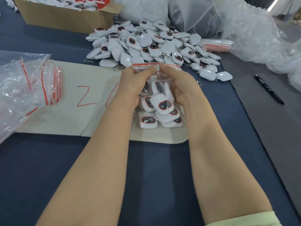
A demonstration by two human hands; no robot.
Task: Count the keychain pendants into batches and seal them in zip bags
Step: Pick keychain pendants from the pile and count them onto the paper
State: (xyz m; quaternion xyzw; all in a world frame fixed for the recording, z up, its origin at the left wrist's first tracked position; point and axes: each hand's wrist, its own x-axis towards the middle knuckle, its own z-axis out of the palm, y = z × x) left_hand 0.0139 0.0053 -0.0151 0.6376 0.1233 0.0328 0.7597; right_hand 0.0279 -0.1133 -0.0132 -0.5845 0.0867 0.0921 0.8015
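Head view. I see the left hand (130,85) and right hand (177,84) side by side, both pinching the top of a clear zip bag (143,66) just under its red seal strip. I cannot tell whether the strip is pressed closed. The bag lies on a beige sheet (73,115) marked in red and holds white pendants (162,106) with dark, red-rimmed faces. Beyond the hands I make out a loose pile (146,44) of the same pieces, a cardboard box (65,17) behind it, empty bags (32,82) at left, and a black pen (268,89) on a grey mat (268,128) at right.
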